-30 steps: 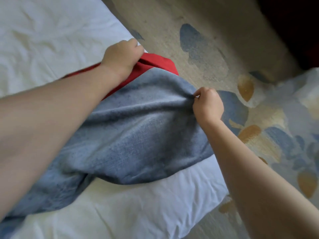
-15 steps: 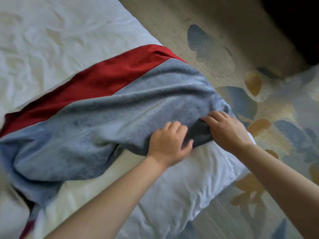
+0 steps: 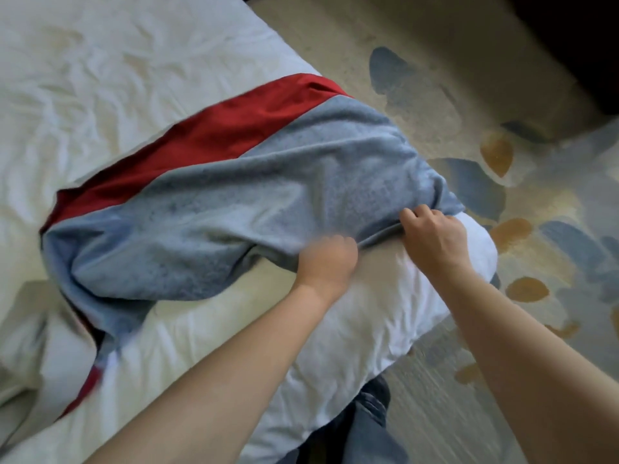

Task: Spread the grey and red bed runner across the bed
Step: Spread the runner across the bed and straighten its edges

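Note:
The grey and red bed runner lies bunched and diagonal over the corner of the white bed, its red band along the far edge and the grey part rumpled. My left hand, blurred, grips the near grey edge of the runner. A short way to its right, my right hand is closed on the same edge near the bed's corner. The runner's left end is folded under itself, with a red strip trailing down at the lower left.
The white duvet's corner bulges toward me, and my jeans-clad legs stand against it. A patterned carpet with blue and orange shapes covers the floor on the right. Dark furniture fills the top right.
My left hand left the red far edge and came to the near grey edge beside my right hand. Since half a second ago both hands have closed on that edge and the runner shifted slightly.

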`<state>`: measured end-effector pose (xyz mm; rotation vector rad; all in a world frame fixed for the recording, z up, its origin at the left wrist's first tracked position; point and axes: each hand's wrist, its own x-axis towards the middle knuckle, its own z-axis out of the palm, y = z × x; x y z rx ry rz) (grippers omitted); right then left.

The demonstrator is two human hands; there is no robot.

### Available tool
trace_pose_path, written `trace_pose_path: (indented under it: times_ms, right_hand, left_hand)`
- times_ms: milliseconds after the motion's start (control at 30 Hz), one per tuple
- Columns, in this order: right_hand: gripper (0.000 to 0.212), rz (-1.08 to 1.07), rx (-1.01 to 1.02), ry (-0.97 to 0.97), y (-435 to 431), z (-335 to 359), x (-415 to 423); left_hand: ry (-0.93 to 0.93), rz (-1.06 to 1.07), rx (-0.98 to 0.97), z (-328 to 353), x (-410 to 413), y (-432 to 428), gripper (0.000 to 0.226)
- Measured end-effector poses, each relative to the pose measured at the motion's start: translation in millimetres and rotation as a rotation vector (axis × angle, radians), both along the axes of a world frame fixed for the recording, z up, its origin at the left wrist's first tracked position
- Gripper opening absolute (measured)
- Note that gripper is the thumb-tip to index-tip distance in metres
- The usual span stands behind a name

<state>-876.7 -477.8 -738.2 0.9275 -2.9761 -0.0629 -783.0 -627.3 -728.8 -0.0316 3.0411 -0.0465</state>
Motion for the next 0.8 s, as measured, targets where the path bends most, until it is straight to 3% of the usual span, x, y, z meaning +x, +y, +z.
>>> trace_pose_path:
  times_ms: [233,333,433,567,700,800]
  right_hand:
    - [0.028,0.206,0.104,0.01,79.0,3.9,-21.2]
    - [0.028,0.162,0.13,-0.087,104.4,-0.6,-18.9]
    - [0.029,0.134,0.105,-0.032,107.9,-7.2,-12.9]
    - [0.03,0.056,0.024,-0.007,103.0,-10.0,0.1]
    - [0.019,-0.144,0.241,-0.228,108.1,-13.6,9.8]
    - [0.016,-0.243,0.22,-0.284,104.9,-10.0,13.5]
  left_hand:
    - [-0.045,-0.074,0.162,2.4,15.8,82.9,0.03]
    - [-0.072,-0.108,0.165,-0.6,18.3,103.4,0.026]
    - [0.014,-0.128,0.093,-0.7,22.2,104.9,0.011]
    - [0.157,-0.049,0.038,2.0,33.5,81.7,0.033]
    - [0.133,-0.009,-0.027,1.8,55.0,35.3,0.025]
    - [0.087,0.051,-0.08,2.6,75.4,-1.6,0.018]
